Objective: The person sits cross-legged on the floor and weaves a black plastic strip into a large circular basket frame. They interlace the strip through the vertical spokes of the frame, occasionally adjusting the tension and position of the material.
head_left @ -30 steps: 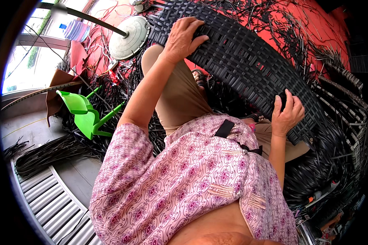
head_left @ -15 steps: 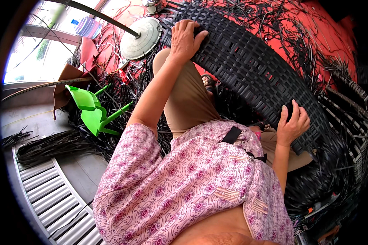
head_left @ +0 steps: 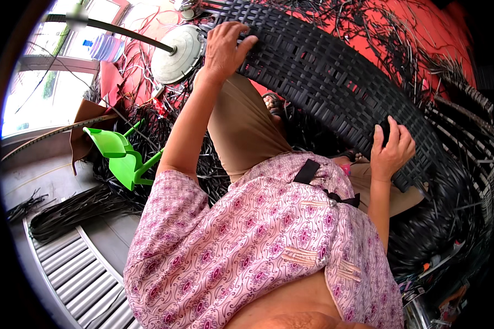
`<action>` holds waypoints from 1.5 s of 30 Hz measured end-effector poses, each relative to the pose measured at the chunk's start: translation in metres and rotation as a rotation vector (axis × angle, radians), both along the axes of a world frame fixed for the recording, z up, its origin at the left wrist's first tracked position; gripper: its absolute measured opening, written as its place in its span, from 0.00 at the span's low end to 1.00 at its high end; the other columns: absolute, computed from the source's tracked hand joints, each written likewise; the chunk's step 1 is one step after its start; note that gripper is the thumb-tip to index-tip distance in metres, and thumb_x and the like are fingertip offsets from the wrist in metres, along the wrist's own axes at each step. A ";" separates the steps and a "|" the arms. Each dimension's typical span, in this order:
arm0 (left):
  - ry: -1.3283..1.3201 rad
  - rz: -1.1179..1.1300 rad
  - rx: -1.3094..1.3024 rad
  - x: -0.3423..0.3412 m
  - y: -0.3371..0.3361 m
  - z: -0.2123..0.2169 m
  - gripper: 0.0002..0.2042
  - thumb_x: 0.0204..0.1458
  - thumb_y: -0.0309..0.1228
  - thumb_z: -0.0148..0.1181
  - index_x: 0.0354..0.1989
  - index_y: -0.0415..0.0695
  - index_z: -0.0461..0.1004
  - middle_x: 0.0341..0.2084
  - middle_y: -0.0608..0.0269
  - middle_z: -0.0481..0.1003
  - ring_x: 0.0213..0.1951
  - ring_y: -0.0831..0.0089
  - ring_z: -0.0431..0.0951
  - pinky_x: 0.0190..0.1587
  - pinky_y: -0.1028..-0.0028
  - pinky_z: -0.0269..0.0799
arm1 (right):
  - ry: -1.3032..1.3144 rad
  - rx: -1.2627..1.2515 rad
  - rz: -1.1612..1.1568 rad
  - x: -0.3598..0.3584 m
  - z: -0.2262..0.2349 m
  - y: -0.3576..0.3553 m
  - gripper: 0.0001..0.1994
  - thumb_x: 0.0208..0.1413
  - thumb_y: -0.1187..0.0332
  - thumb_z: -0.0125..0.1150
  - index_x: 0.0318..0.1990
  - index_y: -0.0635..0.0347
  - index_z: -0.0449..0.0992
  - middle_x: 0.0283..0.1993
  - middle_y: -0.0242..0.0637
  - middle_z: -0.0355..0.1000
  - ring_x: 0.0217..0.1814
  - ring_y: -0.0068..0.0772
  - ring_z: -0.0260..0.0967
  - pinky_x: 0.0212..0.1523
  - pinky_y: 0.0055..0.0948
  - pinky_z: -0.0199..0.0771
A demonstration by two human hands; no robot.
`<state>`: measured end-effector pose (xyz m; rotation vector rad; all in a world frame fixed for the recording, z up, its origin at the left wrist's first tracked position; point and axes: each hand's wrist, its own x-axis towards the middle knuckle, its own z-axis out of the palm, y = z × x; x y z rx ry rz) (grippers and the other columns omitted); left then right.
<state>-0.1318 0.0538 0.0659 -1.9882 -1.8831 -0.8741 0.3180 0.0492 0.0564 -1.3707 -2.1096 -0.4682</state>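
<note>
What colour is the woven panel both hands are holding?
Black, a flat-strip basket weave. The woven panel shows best in the head view, against the red floor.

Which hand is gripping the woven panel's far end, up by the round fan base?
The left hand, stretched out onto the black woven panel beside the round fan base; the right hand holds the near edge.
</note>
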 end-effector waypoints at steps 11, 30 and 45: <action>0.023 -0.086 -0.015 0.068 -0.003 0.009 0.22 0.56 0.44 0.62 0.54 0.44 0.75 0.52 0.58 0.75 0.57 0.60 0.71 0.61 0.62 0.58 | 0.015 0.001 0.009 0.000 0.002 -0.001 0.17 0.57 0.51 0.64 0.51 0.44 0.79 0.44 0.29 0.70 0.46 0.39 0.67 0.47 0.41 0.64; -0.008 -0.306 -0.030 0.144 -0.013 -0.019 0.22 0.51 0.41 0.67 0.54 0.51 0.76 0.52 0.60 0.70 0.56 0.58 0.67 0.59 0.58 0.57 | 0.075 -0.001 0.029 0.001 -0.001 0.000 0.13 0.54 0.54 0.66 0.44 0.44 0.80 0.42 0.27 0.70 0.47 0.37 0.66 0.49 0.41 0.63; -0.064 -0.003 0.012 0.004 0.006 -0.032 0.10 0.57 0.35 0.59 0.44 0.47 0.78 0.44 0.61 0.76 0.51 0.58 0.74 0.54 0.62 0.66 | 0.046 0.006 0.012 0.003 -0.007 0.001 0.10 0.58 0.56 0.64 0.46 0.42 0.81 0.43 0.25 0.71 0.45 0.36 0.68 0.48 0.39 0.65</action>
